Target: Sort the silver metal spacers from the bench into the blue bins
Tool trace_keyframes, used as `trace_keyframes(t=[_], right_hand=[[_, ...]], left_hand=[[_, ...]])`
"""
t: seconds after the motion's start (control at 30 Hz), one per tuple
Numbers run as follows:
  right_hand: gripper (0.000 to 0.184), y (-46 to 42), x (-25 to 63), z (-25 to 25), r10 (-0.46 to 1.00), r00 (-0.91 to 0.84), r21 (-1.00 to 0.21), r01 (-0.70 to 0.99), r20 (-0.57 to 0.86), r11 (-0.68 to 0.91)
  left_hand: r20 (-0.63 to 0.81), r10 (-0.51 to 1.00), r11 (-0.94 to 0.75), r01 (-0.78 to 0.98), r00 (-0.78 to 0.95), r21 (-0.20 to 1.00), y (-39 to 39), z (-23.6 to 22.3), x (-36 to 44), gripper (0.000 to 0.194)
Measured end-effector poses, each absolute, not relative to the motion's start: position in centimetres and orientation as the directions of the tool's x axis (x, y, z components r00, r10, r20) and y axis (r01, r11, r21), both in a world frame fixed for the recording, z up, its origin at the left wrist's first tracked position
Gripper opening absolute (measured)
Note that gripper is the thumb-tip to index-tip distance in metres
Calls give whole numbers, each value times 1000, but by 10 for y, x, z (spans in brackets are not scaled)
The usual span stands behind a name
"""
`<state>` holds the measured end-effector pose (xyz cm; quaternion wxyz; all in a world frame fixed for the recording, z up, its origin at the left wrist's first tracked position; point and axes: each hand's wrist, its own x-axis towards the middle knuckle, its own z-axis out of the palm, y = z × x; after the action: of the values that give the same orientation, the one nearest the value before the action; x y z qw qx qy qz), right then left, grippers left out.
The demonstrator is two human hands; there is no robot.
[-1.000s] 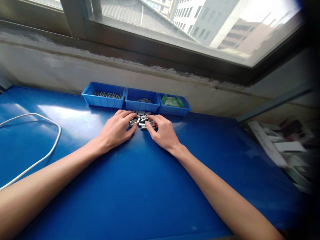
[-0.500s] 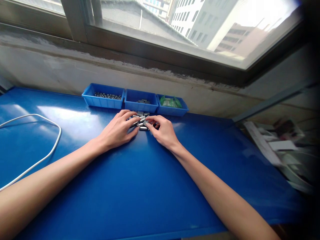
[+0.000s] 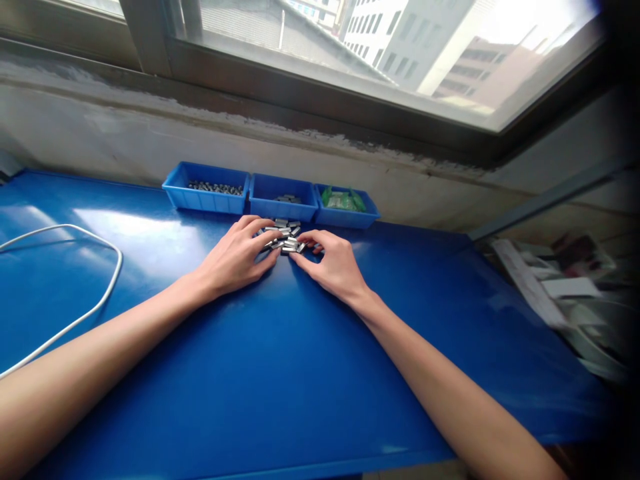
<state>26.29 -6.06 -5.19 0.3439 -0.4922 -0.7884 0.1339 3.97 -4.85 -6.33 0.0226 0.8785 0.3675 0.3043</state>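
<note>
A small pile of silvery metal pieces [image 3: 285, 237] lies on the blue table [image 3: 280, 360] just in front of the middle bin. My left hand [image 3: 234, 259] rests on the table at the pile's left side, fingers curled over its edge and touching the pieces. At the pile's right side my right hand [image 3: 334, 263] lies palm down, its fingers bent with the tips at the pieces. Neither hand visibly lifts a piece.
Three blue bins stand in a row against the wall: the left bin [image 3: 206, 189] with small dark metal parts, the middle bin [image 3: 283, 198] with a few grey pieces, the right bin [image 3: 347, 208] with green packets. A white cable [image 3: 87, 310] loops at the left. Clutter [image 3: 565, 293] lies beyond the table's right edge.
My right hand has drawn back a little toward me and to the right, uncovering more of the pile. My left hand has stayed almost where it was.
</note>
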Motion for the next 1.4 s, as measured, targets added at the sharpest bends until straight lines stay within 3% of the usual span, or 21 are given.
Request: trace_keyframes(t=[0.5, 0.63, 0.77, 0.87, 0.97, 1.07, 1.17, 1.4], right_hand=[[20, -59, 267, -52, 862, -284, -612, 612, 420, 500], [25, -57, 270, -52, 884, -218, -706, 537, 413, 462], [28, -54, 270, -52, 937, -129, -884, 312, 325, 350], [24, -51, 267, -47, 982, -35, -982, 34, 186, 187], [17, -51, 262, -39, 1000, 1, -969, -245, -2, -2], [13, -52, 257, -31, 981, -24, -906, -380, -192, -186], [10, -53, 251, -24, 966, -49, -890, -381, -252, -251], [33, -36, 239, -1, 991, -119, -994, -102, 54, 42]], left_hand=[[517, 658, -731, 630, 548, 263, -48, -64, 40, 36], [523, 656, -732, 626, 544, 267, -48, -64, 40, 36], [524, 655, -733, 627, 545, 264, -48, -64, 40, 36], [524, 651, -736, 627, 550, 256, -48, -64, 40, 37], [527, 645, -740, 625, 553, 250, -48, -64, 40, 37], [531, 643, -743, 620, 552, 254, -48, -65, 40, 36], [535, 641, -745, 612, 550, 264, -48, -65, 40, 36], [531, 644, -747, 602, 551, 282, -48, -64, 40, 36]])
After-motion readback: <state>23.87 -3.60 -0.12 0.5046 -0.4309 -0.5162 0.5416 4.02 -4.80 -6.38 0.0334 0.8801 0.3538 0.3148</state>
